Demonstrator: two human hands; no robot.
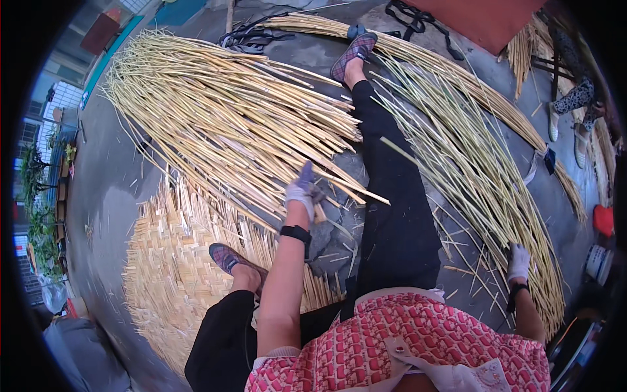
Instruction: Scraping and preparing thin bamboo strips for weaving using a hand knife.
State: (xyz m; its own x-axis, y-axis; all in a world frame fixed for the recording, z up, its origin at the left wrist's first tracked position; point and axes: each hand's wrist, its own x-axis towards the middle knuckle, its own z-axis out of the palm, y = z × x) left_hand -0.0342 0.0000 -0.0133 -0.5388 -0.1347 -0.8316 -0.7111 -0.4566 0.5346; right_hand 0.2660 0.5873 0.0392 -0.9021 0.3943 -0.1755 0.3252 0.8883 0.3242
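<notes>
Bamboo strips (228, 124): woven mat (166, 261) partly done at 8 o'clock. Left hand (302, 189) grip clenched on strips; right hand (519, 261) grip unclear.

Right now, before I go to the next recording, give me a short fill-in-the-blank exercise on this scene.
1. Both hands wear ____ gloves.
2. The left hand grips pale strips from the fanned bundle, while the right hand rests on the ____ bundle.
3. The person's left foot rests on a ____ mat.

Missing words: white; right-hand; woven
</notes>
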